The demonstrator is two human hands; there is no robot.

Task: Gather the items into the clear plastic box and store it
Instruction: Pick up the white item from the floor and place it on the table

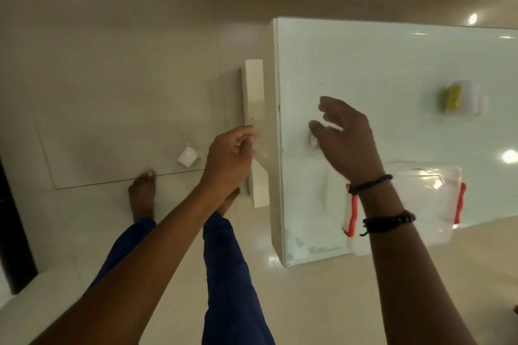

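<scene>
The clear plastic box [431,199] with red latches sits on the near part of the glass-topped white table [364,64], partly hidden by my right forearm. My right hand [347,143] hovers over the table with its fingers spread and holds nothing. A small white item [312,140] lies just under its thumb. Farther right on the glass lies a yellow and white item [459,98]. My left hand [232,159] is off the table's left edge with curled fingers; whether they pinch anything is unclear.
A long white piece [253,92] runs along the table's left side, below the top. A small white cube [189,155] lies on the tiled floor near my bare feet. A dark edge stands at the far left.
</scene>
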